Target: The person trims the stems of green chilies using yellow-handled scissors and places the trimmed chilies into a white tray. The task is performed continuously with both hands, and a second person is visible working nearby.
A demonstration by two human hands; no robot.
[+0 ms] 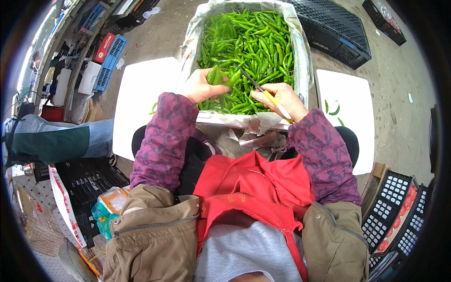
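Before me stands a white box [192, 46] lined with paper and plastic, heaped with long green chili peppers [260, 38]. My left hand [202, 86] grips a few thicker green peppers [215, 75] over the near left part of the heap. In my right hand [282, 97] is a slender tool [253, 81] with dark metal arms and a yellow and white handle. Its tip points up and left, close to the held peppers. I cannot tell whether it is tongs or scissors.
White foam boards or lids [148, 84] flank the box. Loose chilies [334, 108] lie on the right one [347, 141]. Black plastic crates [334, 31] stand beyond, and crates of red tomatoes [396, 222] at lower right. Another person's leg [98, 135] reaches in from the left.
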